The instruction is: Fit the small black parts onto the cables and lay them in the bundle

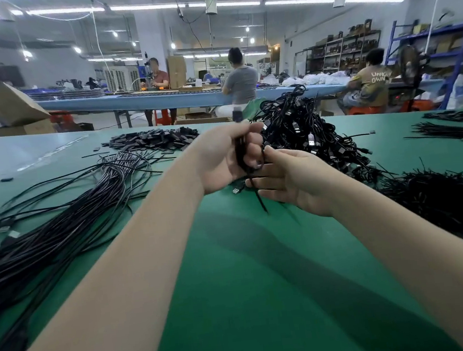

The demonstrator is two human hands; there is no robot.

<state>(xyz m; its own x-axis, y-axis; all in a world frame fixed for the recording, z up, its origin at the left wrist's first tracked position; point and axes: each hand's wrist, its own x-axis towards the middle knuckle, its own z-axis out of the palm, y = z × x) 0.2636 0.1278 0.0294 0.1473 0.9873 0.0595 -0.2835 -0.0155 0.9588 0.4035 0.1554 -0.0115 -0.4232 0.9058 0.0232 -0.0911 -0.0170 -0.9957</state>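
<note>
Where the left hand [222,159] curls round a folded black cable [241,152], its fingers hide the fitting; right hand [291,180] spread, grip unclear.

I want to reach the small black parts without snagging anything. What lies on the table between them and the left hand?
In the head view, the fanned far ends of the loose straight cables lie between the small black parts and the left hand.

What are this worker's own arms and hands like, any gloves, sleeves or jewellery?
Both forearms are bare right up to the bottom edge of the picture: no sleeves show. The left hand and right hand wear no gloves, and no watch, bracelet or ring is visible. Fingernail detail is too blurred to judge.
</note>
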